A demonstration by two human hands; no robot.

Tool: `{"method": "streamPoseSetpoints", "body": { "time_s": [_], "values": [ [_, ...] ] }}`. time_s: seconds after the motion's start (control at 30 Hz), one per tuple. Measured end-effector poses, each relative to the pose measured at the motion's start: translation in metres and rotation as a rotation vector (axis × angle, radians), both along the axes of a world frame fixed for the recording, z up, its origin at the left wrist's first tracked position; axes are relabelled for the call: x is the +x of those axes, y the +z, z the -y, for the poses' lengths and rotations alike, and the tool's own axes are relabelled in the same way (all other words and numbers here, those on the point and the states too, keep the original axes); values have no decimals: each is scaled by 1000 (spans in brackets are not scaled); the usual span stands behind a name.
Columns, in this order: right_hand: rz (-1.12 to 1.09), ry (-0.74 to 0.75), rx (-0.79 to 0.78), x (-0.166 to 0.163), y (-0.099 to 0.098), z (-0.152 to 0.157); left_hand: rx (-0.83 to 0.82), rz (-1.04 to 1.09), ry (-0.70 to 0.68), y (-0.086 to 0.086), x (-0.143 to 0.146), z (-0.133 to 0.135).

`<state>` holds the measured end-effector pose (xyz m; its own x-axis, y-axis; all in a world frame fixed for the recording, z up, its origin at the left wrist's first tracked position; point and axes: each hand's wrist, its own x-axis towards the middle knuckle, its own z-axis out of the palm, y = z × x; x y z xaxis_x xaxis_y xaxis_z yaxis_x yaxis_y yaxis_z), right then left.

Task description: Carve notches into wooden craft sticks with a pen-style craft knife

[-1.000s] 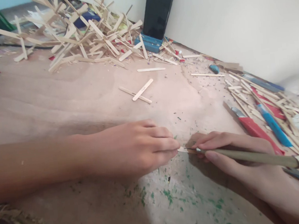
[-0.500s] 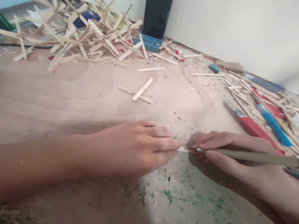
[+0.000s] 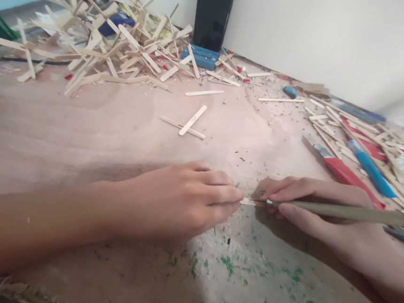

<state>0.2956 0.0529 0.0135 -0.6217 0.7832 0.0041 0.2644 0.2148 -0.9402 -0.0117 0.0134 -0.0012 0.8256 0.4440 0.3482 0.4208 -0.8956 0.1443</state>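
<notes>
My left hand point(image 3: 185, 200) lies on the worn wooden tabletop point(image 3: 80, 134) with its fingers closed on a small wooden stick piece point(image 3: 248, 202), which pokes out past the fingertips. My right hand point(image 3: 309, 208) faces it from the right, fingers wrapped round a long olive-handled craft knife point(image 3: 341, 211). The knife's tip meets the stick piece between the two hands. Most of the stick is hidden under my left fingers.
A heap of glued ice-cream sticks point(image 3: 118, 45) fills the far left. Two loose sticks point(image 3: 188, 122) lie mid-table. A red cutter point(image 3: 341, 172), a blue cutter point(image 3: 371, 169) and scattered sticks sit at the right. A black stand point(image 3: 213, 13) leans against the white wall.
</notes>
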Motion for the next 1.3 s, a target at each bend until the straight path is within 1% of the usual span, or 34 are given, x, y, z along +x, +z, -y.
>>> {"method": "streamPoseSetpoints", "body": {
  "time_s": [0.2, 0.37, 0.83, 1.07, 1.3],
  "values": [
    [-9, 12, 22, -1, -1, 0, 36, 35, 7, 0, 2, 0],
    [7, 7, 56, 2, -3, 0, 19, 37, 5, 0, 2, -1],
    [-24, 18, 54, 1, -2, -1, 9, -7, 8, 0, 0, -1],
    [-24, 12, 38, 0, -3, -1, 21, 38, 0, -2, 1, -1],
    [-1, 1, 47, 2, -2, 1, 31, 32, -5, 0, 1, -1]
  ]
}}
